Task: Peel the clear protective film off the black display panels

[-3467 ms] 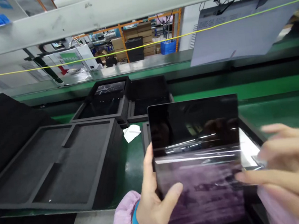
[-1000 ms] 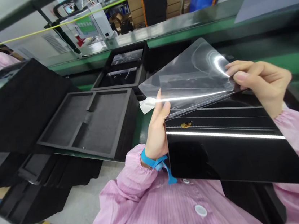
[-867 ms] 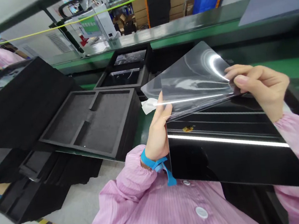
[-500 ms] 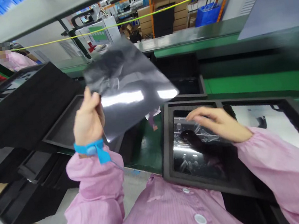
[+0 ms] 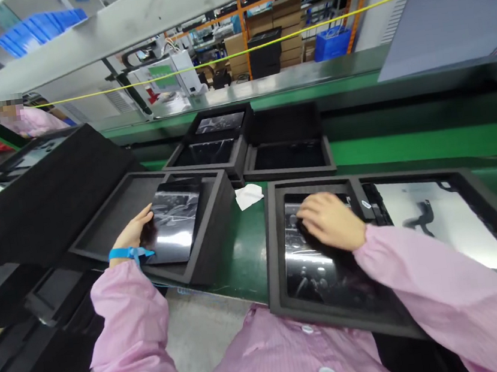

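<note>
My left hand point(image 5: 135, 231) is closed on the left edge of a thin, dark, glossy sheet point(image 5: 174, 225). The sheet lies tilted over the right compartment of a black foam tray point(image 5: 213, 229); whether it touches the bottom is unclear. A blue wrist strap point(image 5: 125, 253) circles my left wrist. My right hand point(image 5: 331, 221) is over a dark, shiny screen panel point(image 5: 308, 281) set in another foam tray point(image 5: 275, 255). Its fingers are bent and close together, tips at the panel's upper part. My thumb and anything pinched there are hidden.
Right of that panel lies a silvery panel point(image 5: 442, 216) with a dark flex cable. A crumpled white paper point(image 5: 248, 196) sits between the trays. Behind are more foam trays with dark panels point(image 5: 290, 155). A tall black foam stack point(image 5: 50, 192) stands left. One person point(image 5: 25, 120) is far left.
My left hand has lowered the dark sheet from mid-air into the left tray. My right hand has moved slightly left and down, its fingers now bent. The white paper shows more fully.
</note>
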The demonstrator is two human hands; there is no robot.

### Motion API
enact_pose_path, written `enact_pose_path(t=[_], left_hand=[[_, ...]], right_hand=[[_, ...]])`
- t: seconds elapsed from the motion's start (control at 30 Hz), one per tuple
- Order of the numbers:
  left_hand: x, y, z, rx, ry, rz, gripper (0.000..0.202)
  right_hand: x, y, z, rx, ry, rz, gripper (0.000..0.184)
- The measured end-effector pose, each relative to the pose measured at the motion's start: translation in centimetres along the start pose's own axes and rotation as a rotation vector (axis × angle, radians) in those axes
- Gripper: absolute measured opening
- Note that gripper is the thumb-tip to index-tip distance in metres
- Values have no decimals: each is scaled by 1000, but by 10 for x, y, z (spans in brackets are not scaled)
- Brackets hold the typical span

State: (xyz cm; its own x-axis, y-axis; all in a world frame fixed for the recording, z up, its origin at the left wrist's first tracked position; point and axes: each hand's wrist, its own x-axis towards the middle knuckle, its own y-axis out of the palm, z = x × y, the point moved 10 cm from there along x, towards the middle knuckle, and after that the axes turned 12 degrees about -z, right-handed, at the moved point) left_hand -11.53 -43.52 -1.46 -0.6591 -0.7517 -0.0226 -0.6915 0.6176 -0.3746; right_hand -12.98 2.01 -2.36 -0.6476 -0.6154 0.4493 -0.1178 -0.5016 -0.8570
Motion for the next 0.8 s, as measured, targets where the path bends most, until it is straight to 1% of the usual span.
enact_pose_path(t=[0.03, 0.1, 0.13, 0.2, 0.27, 0.3, 0.33, 0.37, 0.43, 0.47, 0.5, 0.53, 0.57, 0.6, 0.63, 0.67, 0.73, 0.8], left_hand=[[4, 1, 4, 55, -12, -6, 40], [8, 2, 0, 147, 15, -14, 40], [7, 2, -7, 192, 41, -23, 40], [-4, 1, -25, 285, 115, -67, 42], [-31, 2, -50, 360, 230, -128, 48], [-51, 6, -62, 382, 298, -142, 51], [-72, 14, -75, 389, 378, -126, 53], [-95, 26, -86, 385, 458, -69, 53], [-138, 59, -102, 394, 654, 159, 51], [-149, 69, -102, 427, 691, 229, 51], [-149, 73, -100, 470, 693, 246, 50], [-138, 69, -94, 522, 651, 202, 50], [-120, 58, -86, 574, 570, 106, 50], [-99, 42, -77, 616, 482, -4, 51], [-79, 26, -65, 656, 396, -91, 52], [-61, 13, -52, 693, 314, -142, 52], [-35, -3, -27, 737, 196, -162, 46], [-23, -6, -9, 734, 169, -132, 41]], right_hand=[[1, -11, -27, -50, 102, -60, 33], [-5, -26, -74, -111, 283, -168, 34], [-10, -29, -92, -115, 351, -207, 32], [-20, -28, -116, -82, 452, -264, 27], [-27, -28, -128, -22, 543, -309, 26], [-30, -30, -131, 15, 595, -326, 27], [-33, -34, -133, 62, 649, -334, 29], [-35, -39, -133, 124, 704, -328, 32], [-38, -49, -126, 274, 784, -276, 40], [-40, -53, -119, 371, 815, -243, 43], [-43, -58, -112, 492, 859, -232, 47], [-48, -62, -107, 637, 931, -256, 50], [-55, -64, -104, 788, 1020, -310, 52], [-62, -65, -102, 926, 1116, -381, 53], [-69, -64, -102, 1035, 1204, -453, 52], [-75, -61, -102, 1100, 1269, -514, 51], [-79, -55, -103, 1121, 1312, -559, 48], [-77, -49, -106, 1117, 1310, -577, 46]])
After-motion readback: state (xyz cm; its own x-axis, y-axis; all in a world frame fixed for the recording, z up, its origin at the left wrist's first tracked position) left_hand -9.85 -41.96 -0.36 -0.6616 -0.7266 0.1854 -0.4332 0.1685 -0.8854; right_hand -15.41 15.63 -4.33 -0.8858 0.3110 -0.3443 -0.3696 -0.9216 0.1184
